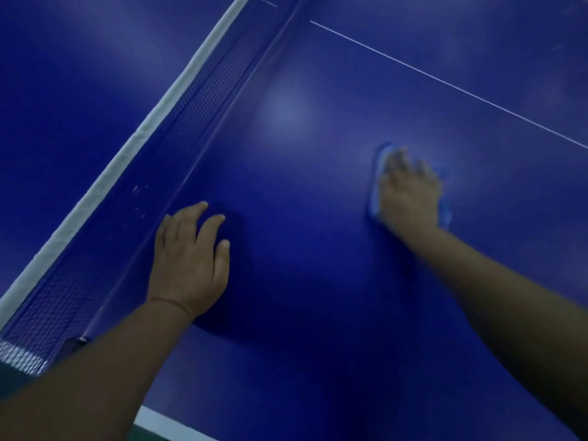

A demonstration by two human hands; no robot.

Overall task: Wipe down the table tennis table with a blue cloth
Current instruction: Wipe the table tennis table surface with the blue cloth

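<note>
The dark blue table tennis table (302, 297) fills the view. My right hand (410, 192) lies flat on the light blue cloth (378, 183), pressing it onto the table right of the middle; hand and cloth are blurred. The cloth shows at both sides of the hand, the rest is hidden beneath it. My left hand (191, 259) rests on the bare table close to the net, fingers spread and slightly bent, holding nothing.
The net (191, 122) with its white top band runs diagonally from the lower left to the top middle. A thin white centre line (445, 82) crosses the upper right. The table's white near edge (159, 421) shows at the bottom.
</note>
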